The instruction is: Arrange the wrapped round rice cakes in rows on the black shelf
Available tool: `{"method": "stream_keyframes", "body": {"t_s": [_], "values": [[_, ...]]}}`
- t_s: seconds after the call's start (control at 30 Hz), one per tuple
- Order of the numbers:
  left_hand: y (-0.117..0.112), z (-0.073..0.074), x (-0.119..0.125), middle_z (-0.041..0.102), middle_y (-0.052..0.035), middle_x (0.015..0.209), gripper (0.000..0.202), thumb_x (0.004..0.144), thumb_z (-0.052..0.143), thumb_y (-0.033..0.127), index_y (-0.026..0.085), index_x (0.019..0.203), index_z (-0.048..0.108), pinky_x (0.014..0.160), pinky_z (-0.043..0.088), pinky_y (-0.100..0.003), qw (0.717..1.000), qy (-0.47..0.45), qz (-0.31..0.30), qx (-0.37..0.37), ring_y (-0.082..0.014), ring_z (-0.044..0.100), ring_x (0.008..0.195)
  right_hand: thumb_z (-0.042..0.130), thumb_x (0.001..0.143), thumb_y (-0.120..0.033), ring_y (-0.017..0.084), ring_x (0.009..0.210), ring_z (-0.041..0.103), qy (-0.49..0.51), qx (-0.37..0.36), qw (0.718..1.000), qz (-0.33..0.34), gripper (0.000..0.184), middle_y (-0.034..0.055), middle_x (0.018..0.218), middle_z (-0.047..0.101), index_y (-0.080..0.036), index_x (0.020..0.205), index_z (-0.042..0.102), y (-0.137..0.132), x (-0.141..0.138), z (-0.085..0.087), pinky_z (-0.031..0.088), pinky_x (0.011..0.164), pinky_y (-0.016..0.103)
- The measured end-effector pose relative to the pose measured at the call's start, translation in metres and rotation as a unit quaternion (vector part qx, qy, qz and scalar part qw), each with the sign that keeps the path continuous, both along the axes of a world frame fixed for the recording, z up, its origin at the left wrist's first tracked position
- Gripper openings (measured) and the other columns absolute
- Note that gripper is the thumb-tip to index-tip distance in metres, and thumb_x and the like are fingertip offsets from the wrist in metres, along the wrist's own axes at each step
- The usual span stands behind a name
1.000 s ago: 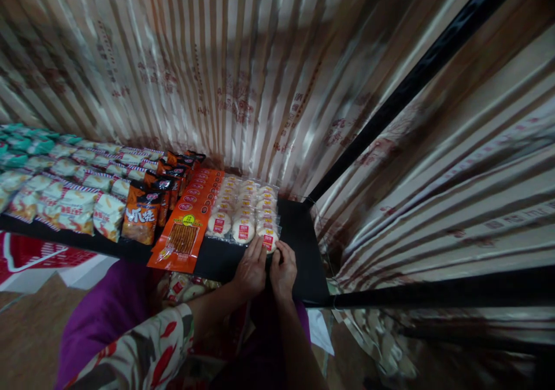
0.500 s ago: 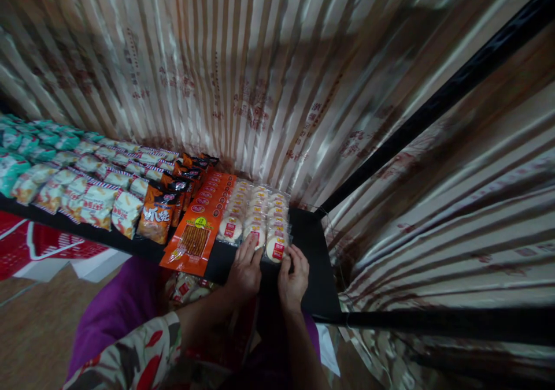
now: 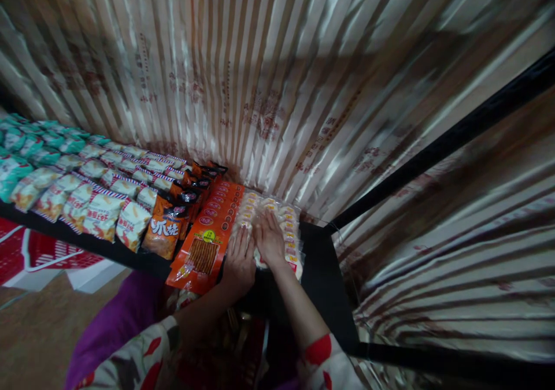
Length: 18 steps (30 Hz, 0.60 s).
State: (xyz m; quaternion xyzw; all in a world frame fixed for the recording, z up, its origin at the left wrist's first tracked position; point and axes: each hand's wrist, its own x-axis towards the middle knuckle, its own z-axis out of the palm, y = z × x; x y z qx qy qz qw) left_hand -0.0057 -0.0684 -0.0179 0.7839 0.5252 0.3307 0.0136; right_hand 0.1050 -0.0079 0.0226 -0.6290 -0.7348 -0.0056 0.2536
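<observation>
Rows of clear-wrapped round white crackers (image 3: 289, 228) with red and yellow labels lie overlapping on a black shelf (image 3: 321, 280). My left hand (image 3: 240, 260) rests on the front of the leftmost row, fingers stretched out. My right hand (image 3: 269, 238) lies flat further back over the middle row, covering part of it, its fingers extended. Both palms face down and neither hand grips a packet. Directly left of the crackers is a flat orange snack packet (image 3: 203, 251) with brown sticks showing in its window; my left hand is close to its edge.
Further left on the shelf stand orange-and-black snack bags (image 3: 163, 228), white snack bags (image 3: 102, 214) and green bags (image 3: 13, 173). A striped curtain (image 3: 260, 89) hangs behind. A black pole (image 3: 433, 147) slants up at right. Red baskets (image 3: 52, 248) sit below at left.
My right hand has moved from the front right corner of the crackers back and left onto the middle row. My left hand has shifted left onto the leftmost row.
</observation>
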Motion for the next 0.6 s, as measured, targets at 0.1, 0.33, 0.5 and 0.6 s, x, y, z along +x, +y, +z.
{"method": "stream_keyframes", "body": {"t_s": [0.1, 0.33, 0.5, 0.6], "values": [[0.007, 0.001, 0.002, 0.032, -0.0173, 0.144, 0.053, 0.079, 0.044, 0.021, 0.009, 0.131, 0.042, 0.109, 0.023, -0.054, 1.0, -0.007, 0.008, -0.007, -0.0301, 0.019, 0.137, 0.028, 0.092, -0.03, 0.021, 0.136, 0.024, -0.036, -0.044, 0.998, 0.008, 0.047, 0.0107, 0.141, 0.041, -0.011, 0.13, 0.049, 0.032, -0.014, 0.007, 0.022, 0.11, 0.039], [0.016, -0.007, 0.002, 0.033, -0.0163, 0.144, 0.048, 0.087, 0.041, 0.025, 0.011, 0.133, 0.038, 0.107, 0.026, -0.055, 1.0, -0.002, 0.002, 0.006, -0.03, 0.025, 0.135, 0.027, 0.093, -0.036, 0.023, 0.137, 0.023, -0.08, -0.113, 0.99, -0.018, 0.05, 0.0119, 0.144, 0.036, -0.013, 0.135, 0.042, 0.082, -0.035, 0.004, 0.013, 0.11, 0.042], [0.017, -0.005, 0.003, 0.031, -0.0173, 0.145, 0.052, 0.088, 0.041, 0.027, 0.009, 0.136, 0.033, 0.107, 0.025, -0.053, 1.0, 0.006, 0.016, 0.008, -0.0308, 0.023, 0.136, 0.028, 0.092, -0.043, 0.024, 0.137, 0.022, -0.094, -0.132, 0.986, -0.024, 0.054, 0.0116, 0.146, 0.033, -0.014, 0.137, 0.04, 0.095, -0.036, -0.001, 0.011, 0.11, 0.044], [0.016, -0.003, 0.004, 0.034, -0.0176, 0.144, 0.051, 0.088, 0.04, 0.029, 0.008, 0.134, 0.035, 0.108, 0.024, -0.053, 1.0, 0.002, 0.013, 0.0, -0.0308, 0.024, 0.136, 0.027, 0.092, -0.046, 0.026, 0.137, 0.023, -0.101, -0.143, 0.984, -0.031, 0.058, 0.0125, 0.145, 0.033, -0.013, 0.138, 0.038, 0.095, -0.038, -0.003, 0.009, 0.11, 0.045]]}}
